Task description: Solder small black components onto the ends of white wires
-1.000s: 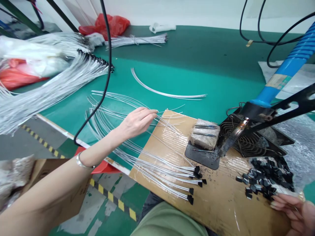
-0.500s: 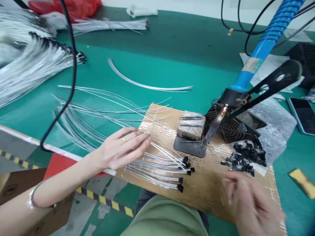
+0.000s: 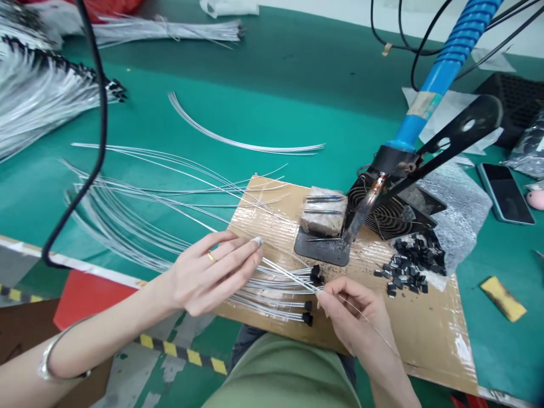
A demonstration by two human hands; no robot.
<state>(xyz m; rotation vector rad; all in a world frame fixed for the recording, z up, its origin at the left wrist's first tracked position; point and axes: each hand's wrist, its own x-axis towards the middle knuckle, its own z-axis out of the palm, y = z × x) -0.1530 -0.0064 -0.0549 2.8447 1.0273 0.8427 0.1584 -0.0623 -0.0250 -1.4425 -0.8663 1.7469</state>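
Several white wires (image 3: 291,276) are spread from the green table (image 3: 361,124) at the left onto the brown board (image 3: 425,345) at the near middle. A few of them are covered by the left hand (image 3: 216,272), whose fingers are stretched out side by side; its thumb is hidden, so whether the wires are pinched or only pressed down cannot be told. By the right hand (image 3: 361,317), just to the right, a thin strand (image 3: 378,332) is held, with thumb and forefinger brought together right at the wire ends; the strand's loose length is trailed across the hand toward the wrist. Just left of these fingertips, other wires are laid on the board with black caps (image 3: 307,318) on their ends. Farther back, a tan block (image 3: 323,228) is set on a dark plate (image 3: 306,249), and thin metal rods (image 3: 325,212) are rested on it. To the right, a blue tool (image 3: 442,79) is slanted down beside a round grille (image 3: 382,218). Small black pieces (image 3: 419,258) are heaped on the board's right side, while a yellow sponge (image 3: 504,298) and a phone (image 3: 505,192) are placed on the table farther right
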